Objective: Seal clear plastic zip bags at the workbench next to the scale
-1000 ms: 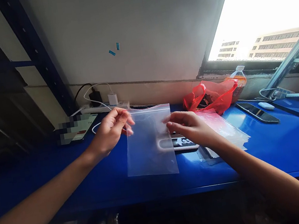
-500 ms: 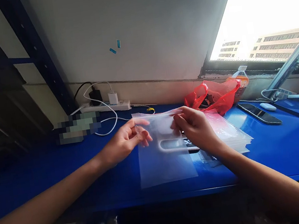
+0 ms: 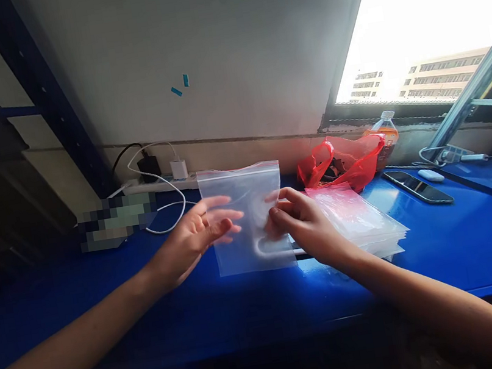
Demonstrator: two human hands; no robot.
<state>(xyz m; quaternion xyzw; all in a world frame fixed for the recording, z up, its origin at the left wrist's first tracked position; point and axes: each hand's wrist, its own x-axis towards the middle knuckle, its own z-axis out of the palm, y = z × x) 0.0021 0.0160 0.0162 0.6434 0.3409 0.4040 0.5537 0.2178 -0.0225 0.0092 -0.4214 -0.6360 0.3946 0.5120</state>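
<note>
The head view shows a clear zip bag (image 3: 246,187) held upright above the blue table (image 3: 165,326), between the two hands: a flat, near-square sheet of thin, milky film, with a paler ridged strip running just below its slightly wavy top edge. Behind it, the pale rounded rim of an object (image 3: 301,251) shows blurrily through the plastic and runs past its right edge. The right hand (image 3: 304,219) is curled closed on the bag's right side, thumb in front, some fingertips visible through the film. The left hand (image 3: 192,239) is open at the opposite edge, fingers loosely parted and overlapping the bag; whether they touch it, I cannot tell. To the right lies a stack of glossy clear bags (image 3: 355,220), edges uneven. Beyond it, a crumpled, translucent red bag (image 3: 363,161) holds dark items (image 3: 335,169) too unclear to name, just beside a clear, orange-toned plastic bottle (image 3: 387,134).
</note>
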